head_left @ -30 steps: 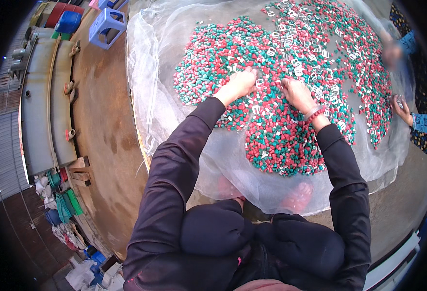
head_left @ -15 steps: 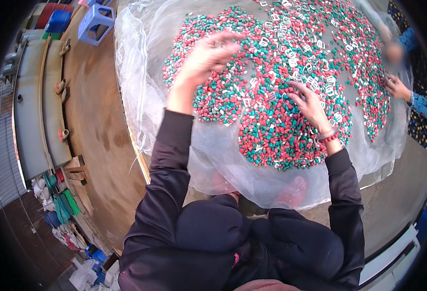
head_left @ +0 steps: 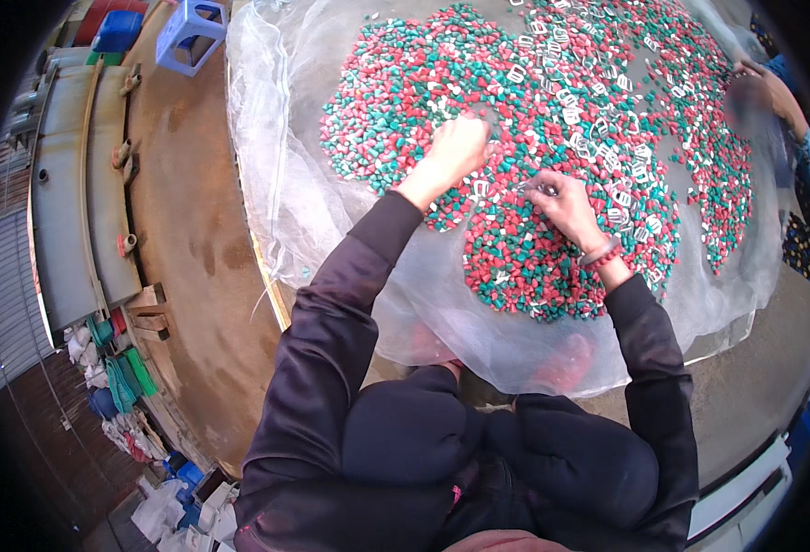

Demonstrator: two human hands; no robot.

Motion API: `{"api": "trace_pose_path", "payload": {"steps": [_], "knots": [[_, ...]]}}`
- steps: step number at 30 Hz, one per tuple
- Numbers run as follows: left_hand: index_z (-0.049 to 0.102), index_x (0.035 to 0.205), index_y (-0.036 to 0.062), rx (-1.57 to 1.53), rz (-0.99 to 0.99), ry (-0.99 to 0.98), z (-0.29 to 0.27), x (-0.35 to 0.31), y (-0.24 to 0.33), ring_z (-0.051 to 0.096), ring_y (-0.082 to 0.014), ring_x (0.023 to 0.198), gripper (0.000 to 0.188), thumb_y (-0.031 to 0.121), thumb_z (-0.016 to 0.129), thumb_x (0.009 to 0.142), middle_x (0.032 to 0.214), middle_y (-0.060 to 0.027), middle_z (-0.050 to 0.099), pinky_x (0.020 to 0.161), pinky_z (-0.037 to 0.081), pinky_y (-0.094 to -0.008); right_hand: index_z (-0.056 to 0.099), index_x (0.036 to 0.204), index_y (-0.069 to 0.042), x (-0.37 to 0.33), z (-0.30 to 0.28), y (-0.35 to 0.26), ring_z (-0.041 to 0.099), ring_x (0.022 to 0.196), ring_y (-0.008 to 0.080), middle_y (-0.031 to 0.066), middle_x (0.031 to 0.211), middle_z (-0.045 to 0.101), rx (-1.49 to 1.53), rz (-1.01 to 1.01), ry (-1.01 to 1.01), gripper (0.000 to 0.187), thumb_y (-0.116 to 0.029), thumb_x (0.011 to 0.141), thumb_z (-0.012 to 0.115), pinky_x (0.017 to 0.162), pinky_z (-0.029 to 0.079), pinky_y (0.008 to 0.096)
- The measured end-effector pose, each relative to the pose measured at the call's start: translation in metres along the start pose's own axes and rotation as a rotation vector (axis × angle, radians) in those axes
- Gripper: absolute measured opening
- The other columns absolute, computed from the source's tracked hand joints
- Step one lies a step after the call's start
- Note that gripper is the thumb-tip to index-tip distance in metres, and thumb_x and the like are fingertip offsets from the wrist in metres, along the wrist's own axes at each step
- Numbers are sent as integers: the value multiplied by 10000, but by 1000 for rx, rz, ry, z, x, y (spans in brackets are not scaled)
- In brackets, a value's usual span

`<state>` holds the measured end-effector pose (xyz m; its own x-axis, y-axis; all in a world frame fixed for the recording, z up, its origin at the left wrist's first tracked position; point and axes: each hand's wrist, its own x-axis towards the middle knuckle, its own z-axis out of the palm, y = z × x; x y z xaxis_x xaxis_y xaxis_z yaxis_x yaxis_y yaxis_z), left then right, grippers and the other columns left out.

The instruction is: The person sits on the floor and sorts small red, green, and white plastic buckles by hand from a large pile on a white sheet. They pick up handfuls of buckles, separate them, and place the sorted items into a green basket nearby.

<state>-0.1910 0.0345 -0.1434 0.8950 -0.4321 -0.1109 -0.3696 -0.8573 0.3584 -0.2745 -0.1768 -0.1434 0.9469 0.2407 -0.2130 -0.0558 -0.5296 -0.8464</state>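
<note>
Small red, green and white cone-like pieces [head_left: 377, 120] lie heaped on a translucent mesh sheet [head_left: 423, 294]. Among them are scattered silvery, open-framed buckles [head_left: 571, 112], thickest across the upper middle and to the right of my right hand. My left hand [head_left: 456, 152] is low over the middle of the heap with its fingers curled together; their tips are hidden. To its right, my right hand [head_left: 566, 210] has thumb and fingers pinched just above the pieces. Something small and shiny shows at those fingertips, too unclear to name.
Another person's hand [head_left: 778, 92] reaches over the heap's right edge. A blue plastic stool [head_left: 184, 41] stands at the upper left. Grey metal tanks [head_left: 64, 193] with pipe fittings line the left side. Bags and cloths [head_left: 124, 382] lie at lower left.
My left hand has come down and right onto the heap, its fingers now curled. My right hand has shifted slightly down and left, closing into a pinch. The other person's hand has moved up.
</note>
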Motion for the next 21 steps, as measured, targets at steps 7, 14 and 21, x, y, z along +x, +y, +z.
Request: {"api": "trace_pose_path", "payload": {"steps": [7, 14, 21], "knots": [[670, 835, -14, 2, 49, -242, 24, 21, 4, 673, -347, 837, 326, 285, 770, 753, 856, -201, 670, 729, 532, -437, 491, 807, -95, -48, -67, -12, 419, 498, 92, 4, 628, 456, 1340, 200, -51, 200, -220, 940, 572, 341, 248, 187], [697, 814, -11, -195, -6, -298, 4, 16, -2, 678, -309, 760, 371, 342, 762, 720, 775, -180, 683, 690, 526, -408, 506, 899, 8, -43, -86, -31, 502, 603, 165, 147, 746, 485, 1659, 81, -172, 165, -132, 870, 588, 281, 314, 154], [676, 909, 38, -903, -254, -114, -79, -6, -30, 522, -48, 606, 190, 211, 675, 831, 732, 14, 600, 538, 425, -233, 667, 1086, -1, -4, -48, -4, 647, 745, 171, 100, 896, 680, 196, 125, -146, 266, -139, 859, 658, 674, 519, 313]]}}
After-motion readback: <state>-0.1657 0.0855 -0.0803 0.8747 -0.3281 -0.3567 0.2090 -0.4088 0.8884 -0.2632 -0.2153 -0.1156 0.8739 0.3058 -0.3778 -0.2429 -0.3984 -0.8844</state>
